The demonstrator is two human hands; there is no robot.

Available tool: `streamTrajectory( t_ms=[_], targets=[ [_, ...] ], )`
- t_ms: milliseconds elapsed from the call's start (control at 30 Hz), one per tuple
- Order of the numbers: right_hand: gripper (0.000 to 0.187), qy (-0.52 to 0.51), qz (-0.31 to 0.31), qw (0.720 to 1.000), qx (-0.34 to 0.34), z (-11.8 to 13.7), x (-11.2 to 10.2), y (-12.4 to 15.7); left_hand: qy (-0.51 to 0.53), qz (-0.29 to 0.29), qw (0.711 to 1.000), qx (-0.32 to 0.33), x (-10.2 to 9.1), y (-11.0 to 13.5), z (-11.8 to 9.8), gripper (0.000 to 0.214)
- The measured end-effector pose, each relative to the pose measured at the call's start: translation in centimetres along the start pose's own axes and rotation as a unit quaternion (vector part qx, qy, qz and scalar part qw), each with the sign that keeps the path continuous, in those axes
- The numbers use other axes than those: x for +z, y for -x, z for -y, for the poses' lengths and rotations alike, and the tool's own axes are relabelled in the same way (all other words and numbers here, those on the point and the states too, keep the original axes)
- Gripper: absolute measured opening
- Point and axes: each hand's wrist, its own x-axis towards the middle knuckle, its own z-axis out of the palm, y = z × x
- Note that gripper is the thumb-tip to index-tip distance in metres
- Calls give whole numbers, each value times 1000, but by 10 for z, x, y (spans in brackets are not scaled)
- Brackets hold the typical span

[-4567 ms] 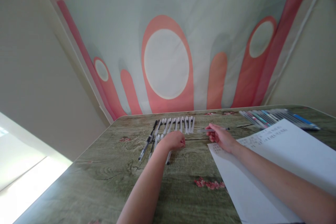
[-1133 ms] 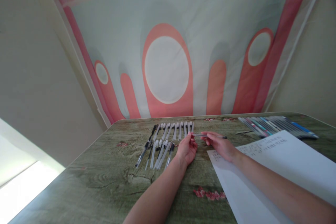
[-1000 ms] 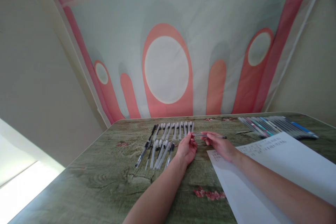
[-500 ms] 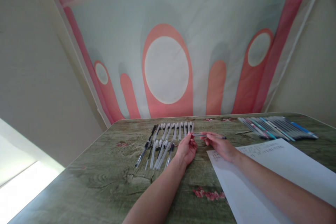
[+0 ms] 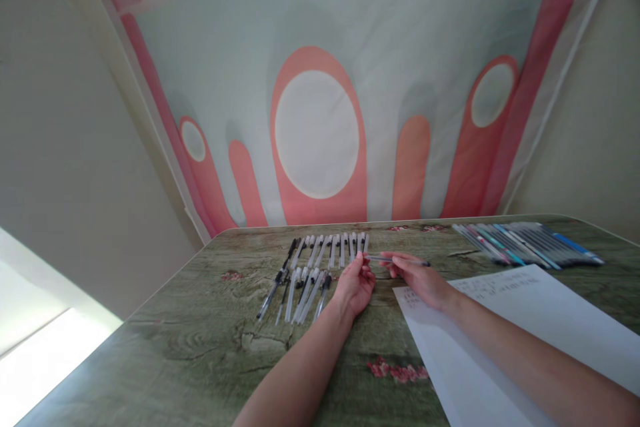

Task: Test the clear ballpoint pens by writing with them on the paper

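A slim pen point(image 5: 375, 258) lies nearly level between my two hands, its dark end pointing right. My left hand point(image 5: 356, 287) pinches its left tip between thumb and fingers, the other fingers curled. Toward the other end, my right hand point(image 5: 413, 275) grips the same pen with thumb and fingertips, above the corner of a white paper sheet point(image 5: 500, 333) with rows of small marks. Beside my left hand, several clear-barrelled pens with black grips and caps lie in a back row point(image 5: 333, 250) and a front row point(image 5: 303, 297).
At the back right, several grey, teal, pink and blue pens point(image 5: 530, 245) lie side by side. The wood-patterned tabletop point(image 5: 200, 347) ends at a wall hanging point(image 5: 320, 140) with pink arches. Bright light enters at lower left.
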Motion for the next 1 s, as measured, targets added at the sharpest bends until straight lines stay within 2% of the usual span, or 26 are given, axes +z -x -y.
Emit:
streamTrajectory(
  t_ms=[567,700,800,900,967,1000],
  targets=[
    [28,-8,8,1000,9,-2,-3,-1,-1,6,1000,-13,-1,1,1,16],
    [26,-41,-4,999,13,-2,-5,-3,-33,-4,999,8,4,1,-3,16],
    [24,-110,-19,993,24,0,-9,-5,-79,-25,995,58,9,0,-16,21],
    [26,-159,-24,986,38,3,-12,-7,-165,-60,974,144,11,-2,-37,23],
    [27,-170,-23,984,45,4,-13,-7,-294,-67,936,182,10,-2,-52,26],
    [27,-173,-23,983,48,4,-14,-8,-378,-61,904,190,9,-2,-59,28]
  ],
)
